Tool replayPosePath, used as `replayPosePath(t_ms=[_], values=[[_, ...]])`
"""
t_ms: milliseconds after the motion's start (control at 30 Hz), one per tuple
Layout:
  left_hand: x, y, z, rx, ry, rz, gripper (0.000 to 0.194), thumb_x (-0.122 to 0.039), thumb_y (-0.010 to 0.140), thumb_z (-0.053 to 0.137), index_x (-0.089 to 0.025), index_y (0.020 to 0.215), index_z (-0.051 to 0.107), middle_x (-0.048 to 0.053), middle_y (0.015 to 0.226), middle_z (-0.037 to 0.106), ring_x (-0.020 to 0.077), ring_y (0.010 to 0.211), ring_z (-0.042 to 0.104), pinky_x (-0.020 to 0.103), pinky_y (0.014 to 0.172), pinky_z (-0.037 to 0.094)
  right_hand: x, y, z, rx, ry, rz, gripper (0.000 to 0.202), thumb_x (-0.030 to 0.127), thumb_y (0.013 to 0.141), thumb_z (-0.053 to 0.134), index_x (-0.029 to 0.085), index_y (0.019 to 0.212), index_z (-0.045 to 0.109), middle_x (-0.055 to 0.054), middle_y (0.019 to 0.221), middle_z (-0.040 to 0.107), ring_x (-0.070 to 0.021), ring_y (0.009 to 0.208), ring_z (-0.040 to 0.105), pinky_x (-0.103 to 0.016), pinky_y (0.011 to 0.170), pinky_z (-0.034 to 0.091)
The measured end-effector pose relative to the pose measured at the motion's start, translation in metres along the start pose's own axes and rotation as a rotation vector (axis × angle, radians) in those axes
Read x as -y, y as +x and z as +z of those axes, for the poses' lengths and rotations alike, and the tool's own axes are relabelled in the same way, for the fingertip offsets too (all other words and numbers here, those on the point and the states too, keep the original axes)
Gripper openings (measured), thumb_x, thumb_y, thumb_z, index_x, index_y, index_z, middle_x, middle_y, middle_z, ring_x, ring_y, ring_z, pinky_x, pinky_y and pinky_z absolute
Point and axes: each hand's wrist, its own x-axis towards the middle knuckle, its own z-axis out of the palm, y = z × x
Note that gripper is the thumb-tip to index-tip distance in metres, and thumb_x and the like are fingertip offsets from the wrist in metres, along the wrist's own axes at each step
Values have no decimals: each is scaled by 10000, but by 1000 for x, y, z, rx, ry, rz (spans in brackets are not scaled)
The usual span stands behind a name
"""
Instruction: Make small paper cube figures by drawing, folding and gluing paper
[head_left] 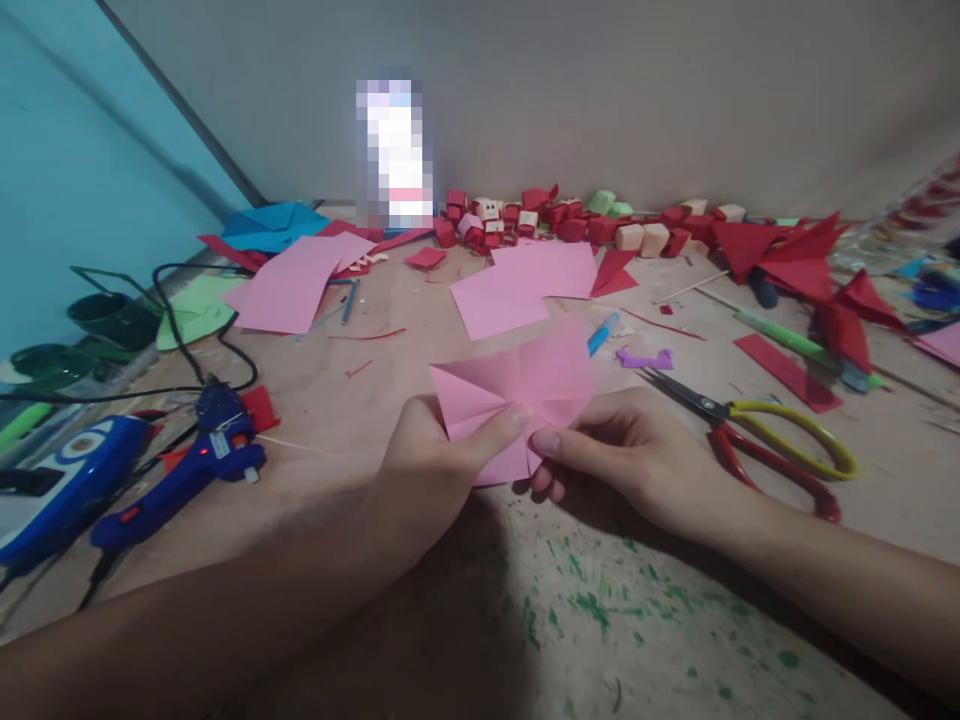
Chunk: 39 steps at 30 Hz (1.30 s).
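Pink sheet [502, 382]: creased, held up above the tabletop [315, 410] between both hands; its upper right corner is blurred, and thumbs cover part of its face.
Left hand [427, 465]: closed in a pinch on the sheet, thumb across the front, fingers hidden behind.
Right hand [626, 440]: pinched tight at the lower right edge, a few fingertips peeping out below.
Blue marker [606, 330]: one end shows; the sheet blocks the rest from me.
Scissors [731, 412]: beside the right hand, blade tips nearest it.
Loose pink paper [510, 295]: flat beyond the hands.
Glue gun [187, 465]: at left, small red light glowing, next to a blue-and-white device [82, 480] cut off by the view's edge.
Upright screen [405, 150]: pixelated, unreadable.
Red paper cubes [600, 230]: crowded along the wall [600, 90], too jumbled to count.
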Motion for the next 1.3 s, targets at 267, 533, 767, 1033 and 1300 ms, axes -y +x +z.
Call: replayPosePath(t_ms=[267,533,767,1033,1300], values=[[-2,0,1,-27,6,-58,208,-308,853,715,-155,712,711,57,692,747,205,621,706,310,606,573,-2,-3,2,-21,69,13,319,417,800,813,125,679,768,-72,650,742,-114,559,642,-213,558,502],[0,-1,-1,62,-3,-58,232,-334,893,688,-157,758,753,70,781,786,223,710,741,327,696,606,-8,0,-1,-99,229,-53,296,387,831,793,137,675,768,-40,571,679,-119,528,596,-236,534,441],[2,-2,-1,-27,10,9,157,-310,840,758,-155,867,758,56,878,796,213,758,739,298,693,595,-12,-2,-4,-14,333,-90,340,323,942,660,148,669,759,-45,595,686,-152,582,627,-287,617,471],[-1,0,-3,40,-27,-8,167,-271,883,684,-123,817,725,86,830,779,222,738,733,317,708,594,-12,-1,-4,-21,343,-136,317,325,949,658,159,685,716,-32,599,669,-165,610,635,-307,643,491],[-4,2,-4,-8,43,9,177,-323,833,753,-147,817,735,55,783,767,216,719,722,291,668,574,-10,-1,-1,-124,234,-80,296,373,858,762,141,677,731,-30,551,651,-166,575,651,-289,597,497]])
